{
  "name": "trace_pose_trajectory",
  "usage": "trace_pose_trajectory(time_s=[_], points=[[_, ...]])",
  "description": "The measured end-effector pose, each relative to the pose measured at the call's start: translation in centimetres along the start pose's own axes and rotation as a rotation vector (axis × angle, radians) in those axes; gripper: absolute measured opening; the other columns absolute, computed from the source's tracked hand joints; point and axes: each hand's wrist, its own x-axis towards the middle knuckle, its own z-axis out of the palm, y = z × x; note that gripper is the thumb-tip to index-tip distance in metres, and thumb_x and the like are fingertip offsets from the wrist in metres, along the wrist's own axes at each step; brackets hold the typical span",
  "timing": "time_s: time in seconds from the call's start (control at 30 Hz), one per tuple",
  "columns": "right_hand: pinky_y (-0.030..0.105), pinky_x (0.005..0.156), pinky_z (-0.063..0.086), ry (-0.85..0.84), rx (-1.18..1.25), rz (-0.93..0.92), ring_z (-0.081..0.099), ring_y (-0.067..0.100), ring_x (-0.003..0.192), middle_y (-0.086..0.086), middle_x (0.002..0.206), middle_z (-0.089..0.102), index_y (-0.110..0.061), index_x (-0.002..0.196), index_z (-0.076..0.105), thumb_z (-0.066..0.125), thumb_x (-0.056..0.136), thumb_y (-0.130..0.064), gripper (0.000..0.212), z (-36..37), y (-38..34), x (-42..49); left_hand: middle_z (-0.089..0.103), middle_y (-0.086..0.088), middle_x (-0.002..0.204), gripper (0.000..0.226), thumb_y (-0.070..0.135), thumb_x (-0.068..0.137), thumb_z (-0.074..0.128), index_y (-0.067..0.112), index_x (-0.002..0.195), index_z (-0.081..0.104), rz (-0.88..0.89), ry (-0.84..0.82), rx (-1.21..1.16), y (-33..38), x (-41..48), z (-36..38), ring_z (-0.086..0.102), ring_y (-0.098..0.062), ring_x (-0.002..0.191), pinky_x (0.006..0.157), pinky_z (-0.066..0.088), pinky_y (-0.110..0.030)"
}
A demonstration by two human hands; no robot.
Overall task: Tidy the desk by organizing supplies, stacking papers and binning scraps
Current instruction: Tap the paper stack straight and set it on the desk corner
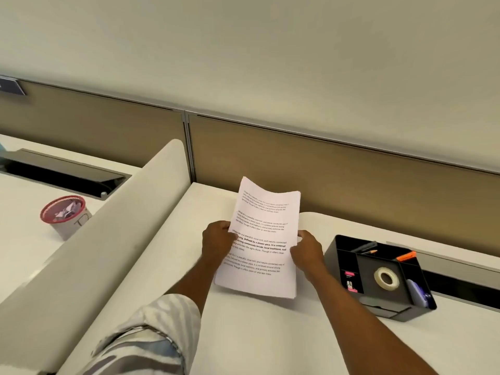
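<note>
The scrap cup (71, 228) stands well apart beyond the divider, out of harm's way. The risk lies with the papers (263, 212). They are held upright, lower edge at or just above the worktop (243, 334), and they bow at the top, so sheets could likely fan out or slip if either side slackens. The left grip (217, 240) is clamped on the left edge, thumb over the print. The right grip (307, 249) pinches the right edge, near the black organiser (335, 257).

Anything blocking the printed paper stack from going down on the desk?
Nothing visible. Left hand and right hand grip the white printed paper stack over the white desk; the black organizer tray sits apart, to its right.
</note>
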Motion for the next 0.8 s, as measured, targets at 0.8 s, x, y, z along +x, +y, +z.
trace_pose_trajectory(time_s=[0.8], points=[[0.037, 0.08, 0.05, 0.087, -0.061, 0.083, 0.061, 0.033, 0.102, 0.013, 0.116, 0.065, -0.008, 0.109, 0.059, 0.053, 0.082, -0.007, 0.028, 4.2, 2.9, 7.5, 0.069, -0.021, 0.086, 0.011, 0.005, 0.081, 0.059, -0.005, 0.081, 0.065, 0.088, 0.066, 0.341, -1.7, 6.6, 5.2, 0.065, -0.036, 0.085, 0.076, 0.049, -0.036]])
